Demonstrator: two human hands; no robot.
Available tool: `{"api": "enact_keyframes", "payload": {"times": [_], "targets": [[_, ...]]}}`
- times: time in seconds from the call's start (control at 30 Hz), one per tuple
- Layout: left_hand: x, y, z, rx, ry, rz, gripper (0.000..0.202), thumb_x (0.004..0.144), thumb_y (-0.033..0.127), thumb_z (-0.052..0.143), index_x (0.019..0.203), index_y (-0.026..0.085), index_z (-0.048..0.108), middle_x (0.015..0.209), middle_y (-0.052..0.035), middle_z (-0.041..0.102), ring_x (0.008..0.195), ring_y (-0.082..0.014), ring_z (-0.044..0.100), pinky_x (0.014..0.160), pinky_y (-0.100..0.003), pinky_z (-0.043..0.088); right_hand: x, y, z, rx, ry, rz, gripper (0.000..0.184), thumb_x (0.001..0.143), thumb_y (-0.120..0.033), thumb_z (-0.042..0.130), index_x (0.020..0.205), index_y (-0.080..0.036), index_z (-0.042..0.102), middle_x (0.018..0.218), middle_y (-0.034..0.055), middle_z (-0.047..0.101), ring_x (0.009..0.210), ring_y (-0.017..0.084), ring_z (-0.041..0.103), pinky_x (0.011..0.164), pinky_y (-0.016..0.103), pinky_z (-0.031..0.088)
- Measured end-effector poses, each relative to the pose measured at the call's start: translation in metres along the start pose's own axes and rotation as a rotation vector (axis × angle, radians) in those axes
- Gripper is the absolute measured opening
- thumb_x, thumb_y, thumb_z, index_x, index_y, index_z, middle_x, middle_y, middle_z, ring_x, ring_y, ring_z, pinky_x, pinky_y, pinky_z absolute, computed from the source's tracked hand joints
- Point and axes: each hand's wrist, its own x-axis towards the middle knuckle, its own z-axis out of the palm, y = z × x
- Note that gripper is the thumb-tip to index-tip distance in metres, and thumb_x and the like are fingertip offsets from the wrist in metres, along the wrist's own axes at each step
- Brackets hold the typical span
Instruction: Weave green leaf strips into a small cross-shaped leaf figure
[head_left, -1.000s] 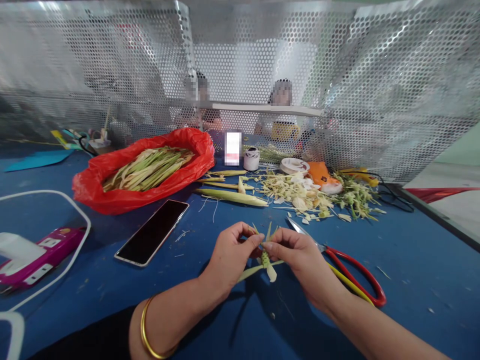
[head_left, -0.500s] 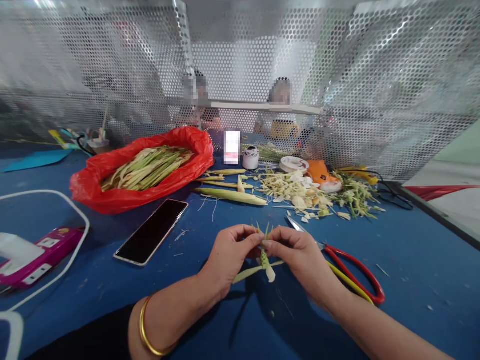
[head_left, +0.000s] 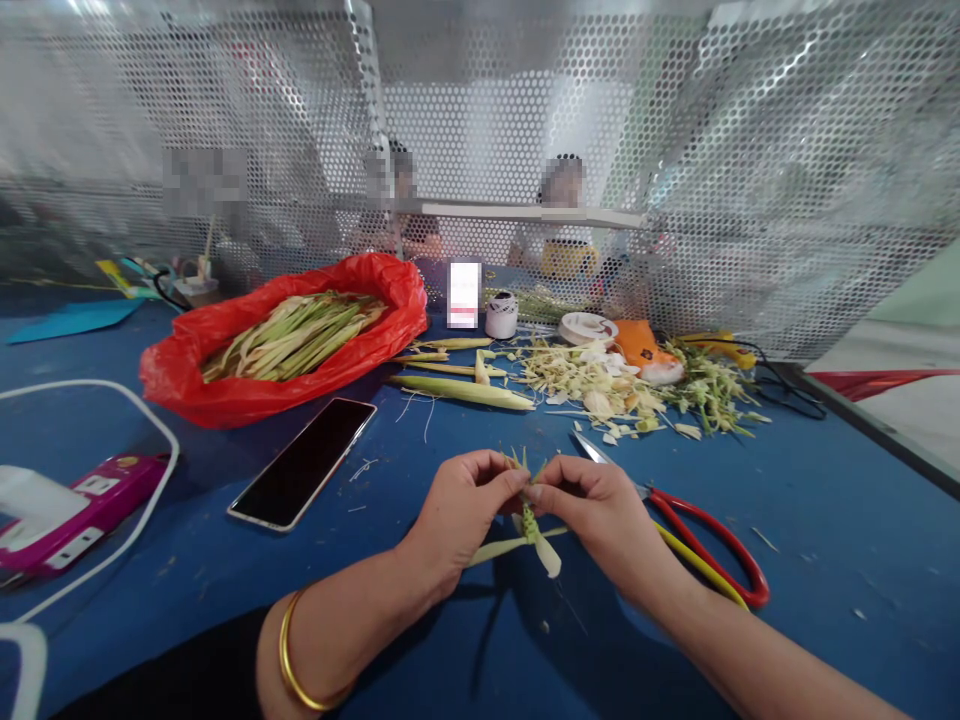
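Observation:
My left hand [head_left: 457, 515] and my right hand [head_left: 592, 510] meet above the blue table [head_left: 825, 520], fingertips pinched together on a small woven piece of green leaf strips [head_left: 531, 520]. Loose strip ends stick up between the thumbs and hang down below the hands. A gold bangle [head_left: 289, 655] sits on my left wrist. Red-handled scissors [head_left: 697, 535] lie on the table just right of my right hand, blades pointing away.
A red plastic bag [head_left: 225, 385] full of green leaf strips lies at the left. A black phone [head_left: 304, 462] lies beside it. Leaf scraps [head_left: 622, 385], a long leaf [head_left: 465, 392] and small tape rolls [head_left: 502, 315] lie behind. A pink power strip [head_left: 75, 505] sits far left. Perforated metal screen [head_left: 675, 150] behind.
Both hands have stayed in place, working the strips; the hanging end of the woven piece has swung slightly to the right and lower.

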Motion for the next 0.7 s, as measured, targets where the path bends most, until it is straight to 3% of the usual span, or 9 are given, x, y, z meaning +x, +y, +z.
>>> {"api": "enact_keyframes", "payload": {"times": [0.33, 0.47, 0.7], "targets": [[0.0006, 0.0002, 0.0013, -0.01, 0.03, 0.026, 0.019, 0.069, 0.029, 0.074, 0.069, 0.013, 0.064, 0.062, 0.001, 0.062, 0.056, -0.0081, 0.055, 0.059, -0.02, 0.048, -0.0008, -0.0047, 0.0037, 0.413, 0.043, 0.062, 0.02, 0.069, -0.032, 0.074, 0.077, -0.019, 0.061, 0.07, -0.003, 0.061, 0.068, 0.012, 0.057, 0.068, 0.025, 0.043], [0.0001, -0.0002, 0.0015, 0.047, 0.056, 0.097, 0.019, 0.068, 0.029, 0.073, 0.066, 0.014, 0.062, 0.059, 0.0022, 0.06, 0.054, -0.0087, 0.055, 0.054, -0.019, 0.046, -0.0015, -0.0049, 0.0031, 0.4, -0.012, 0.124, 0.028, 0.067, -0.035, 0.076, 0.085, -0.018, 0.063, 0.071, -0.0013, 0.065, 0.068, 0.014, 0.059, 0.069, 0.027, 0.043], [-0.0016, 0.0002, 0.0002, 0.236, 0.098, 0.129, 0.017, 0.068, 0.03, 0.073, 0.066, 0.015, 0.064, 0.058, -0.0001, 0.063, 0.054, -0.0129, 0.058, 0.053, -0.023, 0.045, -0.0035, -0.0064, 0.0034, 0.284, -0.076, 0.202, 0.019, 0.064, -0.033, 0.074, 0.069, -0.016, 0.067, 0.065, 0.0004, 0.065, 0.066, 0.015, 0.055, 0.066, 0.028, 0.04]]}}
